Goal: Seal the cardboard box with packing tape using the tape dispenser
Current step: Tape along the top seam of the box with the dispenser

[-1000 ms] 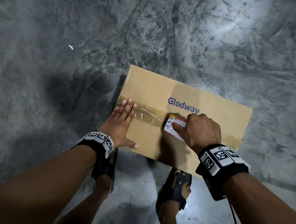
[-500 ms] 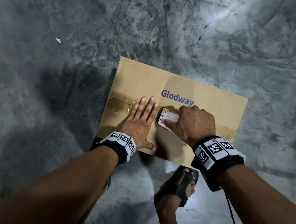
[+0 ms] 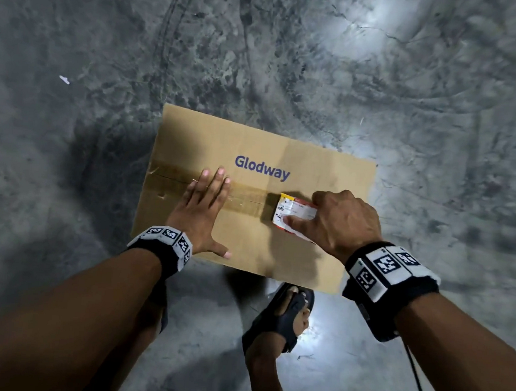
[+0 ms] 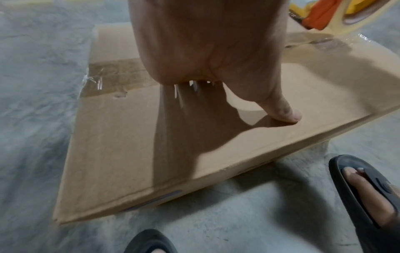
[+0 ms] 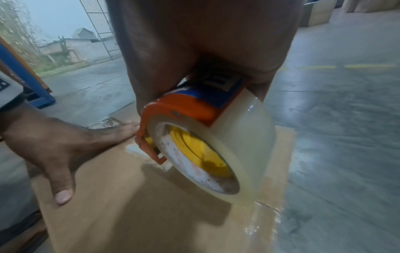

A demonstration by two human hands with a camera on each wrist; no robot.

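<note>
- Item: cardboard box [image 3: 278, 242], brown, flaps closed, "Glodway" printed in blue on the top face; stands on the concrete floor [image 3: 78, 45] directly in front of the person's feet.
- Handling, box: judged stiff across the top panels but likely to give along the centre seam; best steadied by a flat palm beside the seam, not by gripping an edge.
- Item: tape dispenser [image 5: 190, 109], orange frame, blue label, yellow hub, carrying a clear roll of packing tape [image 5: 244, 137]; sits on the box top at mid-seam.
- Handling, dispenser: judged light and rigid; taken from above over the frame. The serrated cutter edge is one to keep fingers off.
- Handling, tape: thin, glossy, tacky; prone to wrinkling if tension drops.
- Tape laid: a shiny strip [image 3: 244, 199] runs along the seam from the box's left edge to the dispenser, with slight wrinkles at the left end.
- Left hand [image 3: 202, 212]: flat, fingers straight and together, thumb spread; presses the laid strip onto the box.
- Right hand [image 3: 340, 222]: curled over the dispenser, holding it down on the seam.
- Remaining: the seam's right half is judged to be without new tape.
</note>
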